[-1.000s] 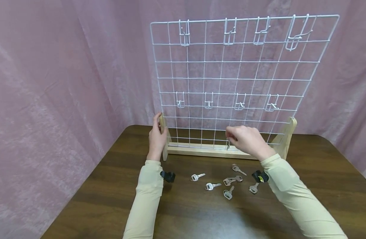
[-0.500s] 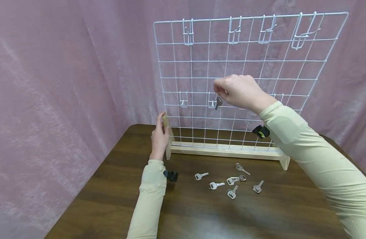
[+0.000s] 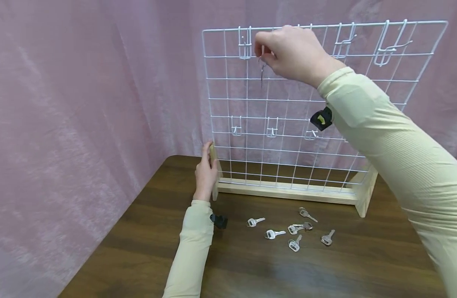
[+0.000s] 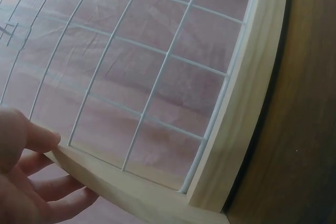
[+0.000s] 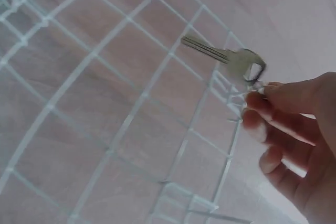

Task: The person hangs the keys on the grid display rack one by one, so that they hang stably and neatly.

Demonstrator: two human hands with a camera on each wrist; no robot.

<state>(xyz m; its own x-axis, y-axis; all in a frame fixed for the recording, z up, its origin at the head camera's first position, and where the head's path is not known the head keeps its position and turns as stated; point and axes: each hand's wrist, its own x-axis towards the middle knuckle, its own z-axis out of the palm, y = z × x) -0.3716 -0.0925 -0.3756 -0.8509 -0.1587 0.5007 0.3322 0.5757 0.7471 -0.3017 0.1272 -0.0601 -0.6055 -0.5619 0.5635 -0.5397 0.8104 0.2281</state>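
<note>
The key (image 5: 239,65) is in the air, in front of the white wire grid (image 3: 273,100) and above the back part of the tabletop (image 3: 139,231). The right hand (image 3: 292,51) pinches it between thumb and fingers, by what seems to be a thin ring (image 5: 264,66) at its wide end, so the blade (image 5: 203,48) is free. I judge that this key is light, stiff and hard to break, but its metal is probably smooth and may slip. Hanging from a ring, it can swing or turn, so slow movement is better. The good place to hold is the ring or the wide end; the narrow blade gives less grip. Seven loose keys (image 3: 294,245) lie on the tabletop, well apart from its left edge; two of them overlap and could catch. Near the back left corner, the left hand (image 3: 205,174) has its fingers curled around the wooden end piece (image 4: 121,187), which probably keeps the grid steady.
</note>
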